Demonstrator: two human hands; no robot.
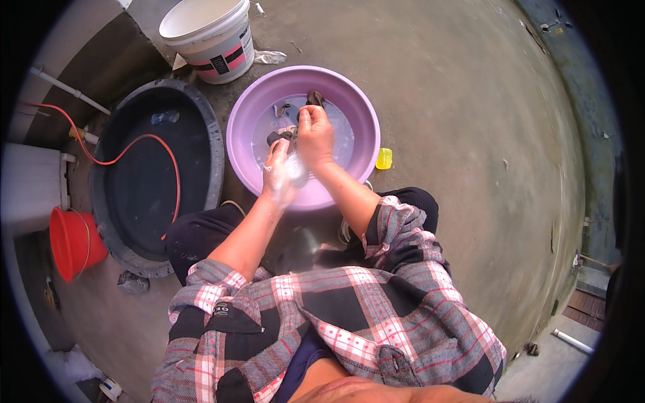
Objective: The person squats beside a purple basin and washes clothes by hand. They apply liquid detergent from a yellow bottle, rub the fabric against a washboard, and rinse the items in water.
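Note:
A round purple plastic basin (242, 95) stands on the floor before me, with cloudy water and small pieces of wet cloth in it. My left hand (278, 174), streaked with suds, is over the near left part of the basin, its fingers curled at a dark piece of cloth (280, 136). Against its palm side lies something white and soapy (296, 169), blurred. My right hand (316, 133) is over the middle, fingers bent to the thumb, closed on a dark brown cloth (315, 98) that reaches towards the far side. A yellow bar of soap (384, 158) lies on the floor right of the basin.
Left of the basin stands a large black tub (216, 166) with a red hose (151, 136) running into it. A white bucket (221, 60) is at the upper left, a red bucket (70, 242) at the far left. My knees flank the basin's near side.

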